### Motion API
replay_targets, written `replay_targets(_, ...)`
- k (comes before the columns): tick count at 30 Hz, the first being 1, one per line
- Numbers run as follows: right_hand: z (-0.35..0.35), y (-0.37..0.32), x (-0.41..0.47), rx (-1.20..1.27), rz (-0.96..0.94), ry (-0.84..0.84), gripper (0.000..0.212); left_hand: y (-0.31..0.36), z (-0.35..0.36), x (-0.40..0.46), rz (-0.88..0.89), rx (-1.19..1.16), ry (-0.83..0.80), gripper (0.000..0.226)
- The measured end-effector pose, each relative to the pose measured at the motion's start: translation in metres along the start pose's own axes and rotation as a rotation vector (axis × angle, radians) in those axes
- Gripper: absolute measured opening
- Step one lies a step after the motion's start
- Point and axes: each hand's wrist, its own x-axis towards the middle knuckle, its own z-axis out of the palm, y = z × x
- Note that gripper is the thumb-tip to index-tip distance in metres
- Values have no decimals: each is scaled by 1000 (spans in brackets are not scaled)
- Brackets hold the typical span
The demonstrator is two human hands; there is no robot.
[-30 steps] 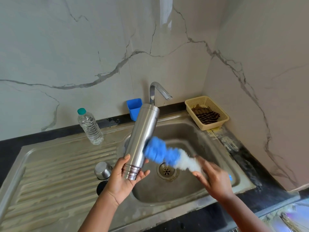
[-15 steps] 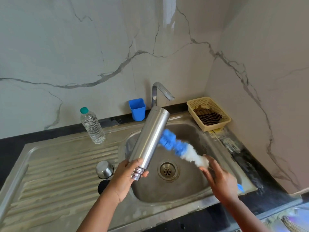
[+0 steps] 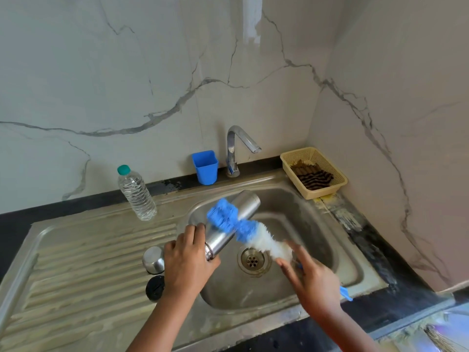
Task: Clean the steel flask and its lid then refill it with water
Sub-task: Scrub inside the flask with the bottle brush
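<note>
The steel flask (image 3: 241,212) is tilted over the sink basin (image 3: 327,240), its base pointing up and away. My left hand (image 3: 187,260) grips it near its threaded mouth. My right hand (image 3: 309,278) holds a blue and white bottle brush (image 3: 243,227) by its blue handle, and the blue bristles lie across the flask's side. A steel cup lid (image 3: 153,260) stands upside down on the draining board, and a black inner stopper (image 3: 155,288) lies just in front of it.
A plastic water bottle (image 3: 135,193) with a green cap stands on the draining board (image 3: 76,250). A blue cup (image 3: 205,167) and the tap (image 3: 238,146) are at the back. A beige basket (image 3: 314,171) with a scrubber sits in the right corner.
The flask has dropped lower and tilted flatter over the basin. The brush has slid from the flask's right side up and across its body, to the left.
</note>
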Motion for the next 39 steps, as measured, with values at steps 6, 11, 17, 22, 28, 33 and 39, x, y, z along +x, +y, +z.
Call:
replay_targets(6,-2,14,16,-56,155,-18,59,-3,-3,-3,17,2,4,78)
replay_targets(11,2,5,3,-17,-30,-80,59,-7,-1,-6,14,-29,-12,73)
replay_targets(17,0,6,13,-29,68,-81,64,-5,-5,-11,-6,-58,-38,75)
replay_targets(22,14,16,2,-35,86,-107,65,-3,-5,-13,1,-63,-77,75)
replay_targets(28,12,34,24,55,461,-237,62,-6,-10,-21,-51,-130,-162,78)
replay_targets(33,5,17,32,250,133,-429,69,-3,-25,-22,-4,-39,-318,77)
replay_targets(39,16,-26,46,129,-141,-648,97,7,-37,-25,66,16,-476,71)
